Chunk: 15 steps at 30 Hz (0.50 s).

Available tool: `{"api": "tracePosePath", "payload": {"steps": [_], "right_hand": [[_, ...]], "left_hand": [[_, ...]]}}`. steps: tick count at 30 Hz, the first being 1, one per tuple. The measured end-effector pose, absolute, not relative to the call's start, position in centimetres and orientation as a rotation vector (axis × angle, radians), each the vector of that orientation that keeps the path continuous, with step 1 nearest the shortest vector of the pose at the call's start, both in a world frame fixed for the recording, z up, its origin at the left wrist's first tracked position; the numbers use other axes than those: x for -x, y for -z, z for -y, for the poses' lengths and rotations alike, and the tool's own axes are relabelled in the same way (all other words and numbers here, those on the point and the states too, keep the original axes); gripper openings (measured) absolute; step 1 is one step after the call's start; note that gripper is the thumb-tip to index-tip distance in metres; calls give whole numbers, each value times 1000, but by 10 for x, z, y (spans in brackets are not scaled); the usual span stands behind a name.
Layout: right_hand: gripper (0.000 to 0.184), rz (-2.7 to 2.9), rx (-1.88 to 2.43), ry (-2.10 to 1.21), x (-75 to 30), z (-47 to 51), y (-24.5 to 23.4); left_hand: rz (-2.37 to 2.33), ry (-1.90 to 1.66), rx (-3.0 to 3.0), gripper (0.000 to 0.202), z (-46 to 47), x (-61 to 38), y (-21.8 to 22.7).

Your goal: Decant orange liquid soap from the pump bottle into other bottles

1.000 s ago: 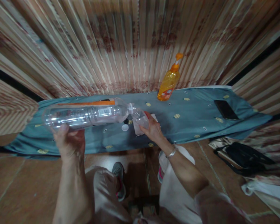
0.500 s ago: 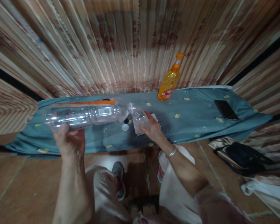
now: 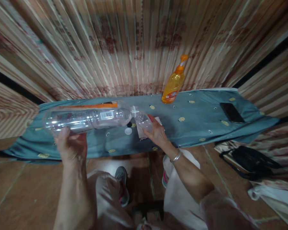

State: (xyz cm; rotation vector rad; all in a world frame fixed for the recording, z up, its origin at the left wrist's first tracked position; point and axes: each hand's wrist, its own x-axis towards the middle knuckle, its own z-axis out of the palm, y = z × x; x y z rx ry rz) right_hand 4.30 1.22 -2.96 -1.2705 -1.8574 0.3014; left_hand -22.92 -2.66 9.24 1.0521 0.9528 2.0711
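Note:
My left hand [image 3: 70, 146] is closed around the base end of a large clear plastic bottle [image 3: 86, 118], held almost level with its open neck pointing right. The neck meets the mouth of a small clear bottle [image 3: 143, 119] that my right hand [image 3: 157, 133] grips, tilted toward the big one. Both are held over a table with a teal patterned cloth [image 3: 196, 127]. A white bottle cap [image 3: 128, 131] and a crumpled white tissue [image 3: 141, 132] lie on the cloth just under the small bottle.
An orange pump bottle of soap [image 3: 173, 83] stands at the back of the table against a striped curtain. A black phone [image 3: 231, 112] lies at the right end. An orange strip [image 3: 91, 105] lies behind the big bottle. A black bag [image 3: 251, 162] sits on the floor at right.

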Motion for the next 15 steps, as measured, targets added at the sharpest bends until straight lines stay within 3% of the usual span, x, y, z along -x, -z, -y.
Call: {"api": "tracePosePath", "payload": {"steps": [15], "right_hand": [[71,1858,1264,-299,-43,-11,30]], "left_hand": [[-974,-2066,-1032,61,27,230,-93]]}}
